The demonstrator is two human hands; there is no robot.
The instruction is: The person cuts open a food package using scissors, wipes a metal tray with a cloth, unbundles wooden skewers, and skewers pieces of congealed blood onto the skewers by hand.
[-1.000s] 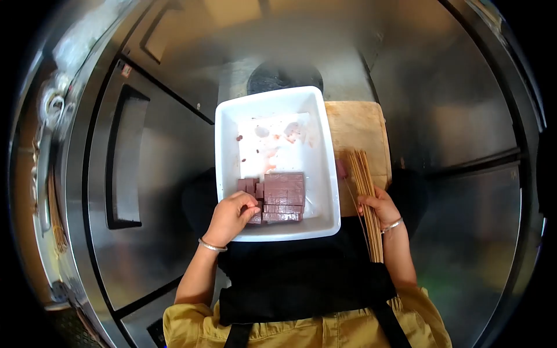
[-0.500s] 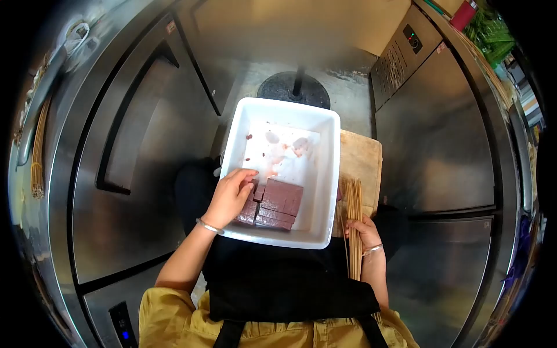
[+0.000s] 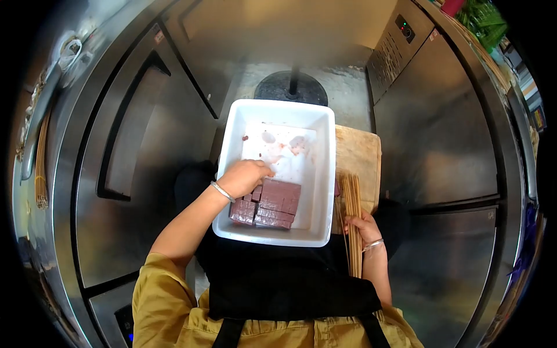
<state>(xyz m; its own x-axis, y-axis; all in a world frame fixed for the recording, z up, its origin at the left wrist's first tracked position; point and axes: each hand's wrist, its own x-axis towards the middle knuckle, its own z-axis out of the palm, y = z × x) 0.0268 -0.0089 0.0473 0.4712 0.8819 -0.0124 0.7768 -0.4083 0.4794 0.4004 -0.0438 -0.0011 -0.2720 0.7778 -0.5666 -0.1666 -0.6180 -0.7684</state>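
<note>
A white plastic tub (image 3: 227,145) sits in front of me. In its near part lies a dark reddish-brown slab of what looks like blood curd (image 3: 280,197), cut into larger blocks, with smaller cubes (image 3: 248,198) on the left. My left hand (image 3: 246,176) reaches over the tub's left wall, its fingers curled together at the upper-left corner of the curd; anything between the fingertips is hidden. Right of the tub, my right hand (image 3: 364,226) is wrapped round a bundle of thin bamboo skewers (image 3: 353,197), which points away from me.
Under the skewers' far end is a wooden board (image 3: 360,148), partly behind the tub. Steel cabinets (image 3: 154,145) flank me on both sides. Beyond the tub stands a round black base (image 3: 281,88) with a post. Another skewer bundle (image 3: 42,168) lies on the left counter.
My left hand has moved up along the curd, its fingers now curled closer together. My right hand keeps its hold on the skewers. The view has shifted slightly.
</note>
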